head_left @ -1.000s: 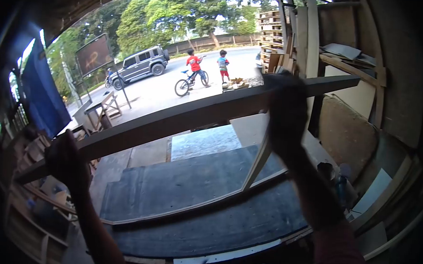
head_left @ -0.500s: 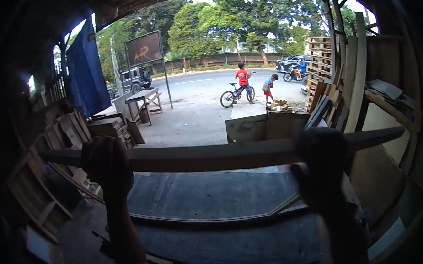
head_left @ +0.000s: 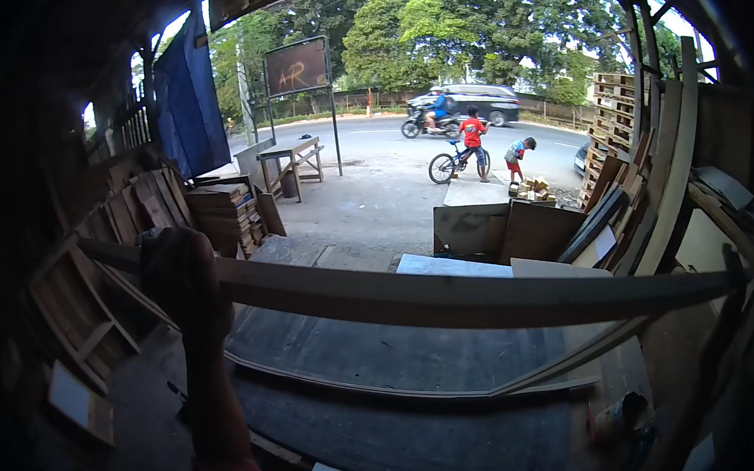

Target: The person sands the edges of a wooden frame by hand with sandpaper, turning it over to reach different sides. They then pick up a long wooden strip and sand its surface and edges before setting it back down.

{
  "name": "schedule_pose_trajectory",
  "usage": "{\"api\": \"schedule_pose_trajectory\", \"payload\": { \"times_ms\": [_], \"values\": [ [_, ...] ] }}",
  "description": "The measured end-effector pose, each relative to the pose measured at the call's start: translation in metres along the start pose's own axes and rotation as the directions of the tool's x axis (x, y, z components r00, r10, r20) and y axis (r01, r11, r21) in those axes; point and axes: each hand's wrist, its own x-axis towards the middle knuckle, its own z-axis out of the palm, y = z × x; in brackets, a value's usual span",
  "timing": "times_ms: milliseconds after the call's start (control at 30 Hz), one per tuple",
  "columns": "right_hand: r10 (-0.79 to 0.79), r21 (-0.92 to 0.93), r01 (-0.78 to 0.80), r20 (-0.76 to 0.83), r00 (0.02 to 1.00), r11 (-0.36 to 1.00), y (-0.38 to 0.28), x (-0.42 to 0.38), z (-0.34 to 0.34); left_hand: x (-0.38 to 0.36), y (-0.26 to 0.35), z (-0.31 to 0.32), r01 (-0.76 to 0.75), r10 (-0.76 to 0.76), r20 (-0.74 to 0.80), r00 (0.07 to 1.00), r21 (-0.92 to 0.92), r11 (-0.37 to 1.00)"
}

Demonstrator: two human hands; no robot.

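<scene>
A long wooden plank [head_left: 425, 298] spans the view from side to side, held up in front of me over a dark-topped work table. My left hand [head_left: 185, 281] is closed around it near its left end. At the plank's far right end is my right hand [head_left: 733, 275], dark and seen edge-on; I cannot tell how its fingers sit on the wood. Under the plank, a thin wooden strip frame [head_left: 369, 390] lies on the dark tabletop [head_left: 384, 432].
A tin can [head_left: 623, 412] stands at the table's right. Boards [head_left: 670, 166] lean on the right beside stacked pallets [head_left: 613, 120]; wooden pieces [head_left: 233, 215] pile up on the left. Outside are a bench [head_left: 291, 158], two people by a bicycle [head_left: 458, 161], a motorbike [head_left: 430, 121] and a car [head_left: 478, 100].
My right hand has moved outward along the plank to its right end, while my left hand keeps its hold. The plank is more level. My view has turned slightly left; outside, the motorbike has moved left.
</scene>
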Motion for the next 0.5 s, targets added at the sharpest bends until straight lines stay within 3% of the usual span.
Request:
{"api": "schedule_pose_trajectory", "payload": {
  "times_ms": [33, 100, 133, 167, 200, 267, 300, 367, 400, 433, 500],
  "values": [
    [-0.003, 0.157, 0.013, -0.064, 0.998, 0.987, -0.03, -0.002, 0.032, 0.0, -0.001, 0.008, -0.004, 0.004, 0.0, 1.0, -0.021, 1.0],
    [-0.029, 0.041, 0.029, -0.001, 1.0, 0.999, -0.138, 0.013, 0.065, 0.002, -0.007, 0.029, 0.07, -0.07, 0.004, 0.998, -0.016, 0.997],
    [-0.102, 0.142, 0.102, -0.009, 0.995, 0.985, -0.194, 0.024, 0.075, 0.006, -0.006, 0.036, -0.001, 0.0, -0.032, 0.999, -0.014, 1.0],
    [-0.287, 0.027, 0.286, 0.032, 0.957, 0.958, -0.239, 0.034, 0.084, 0.008, -0.008, 0.044, -0.008, 0.006, -0.041, 0.999, -0.043, 0.999],
    [-0.346, 0.06, 0.344, 0.021, 0.938, 0.937, -0.281, 0.038, 0.102, 0.007, -0.012, 0.053, -0.032, 0.028, -0.066, 0.997, -0.049, 0.998],
    [-0.302, 0.474, 0.32, -0.115, 0.946, 0.821, -0.365, 0.045, 0.136, 0.007, -0.019, 0.069, -0.066, 0.058, -0.115, 0.992, -0.071, 0.995],
    [-0.309, 0.558, 0.355, -0.18, 0.934, 0.75, -0.404, 0.049, 0.145, 0.004, -0.024, 0.076, -0.074, 0.063, -0.119, 0.991, -0.096, 0.993],
    [-0.239, 0.651, 0.354, -0.262, 0.935, 0.672, -0.462, 0.054, 0.171, 0.0, -0.038, 0.092, -0.099, 0.088, -0.146, 0.985, -0.069, 0.993],
    [-0.332, 0.561, 0.356, -0.149, 0.932, 0.748, -0.472, 0.057, 0.175, 0.001, -0.043, 0.102, -0.217, 0.195, -0.245, 0.95, -0.066, 0.974],
    [-0.327, 0.553, 0.344, -0.134, 0.936, 0.758, -0.466, 0.057, 0.179, 0.006, -0.039, 0.104, -0.218, 0.192, -0.239, 0.952, -0.085, 0.972],
    [-0.317, 0.537, 0.418, -0.274, 0.908, 0.732, -0.448, 0.06, 0.193, 0.011, -0.032, 0.101, 0.11, -0.094, 0.123, 0.988, -0.129, 0.986]
  ]
}}
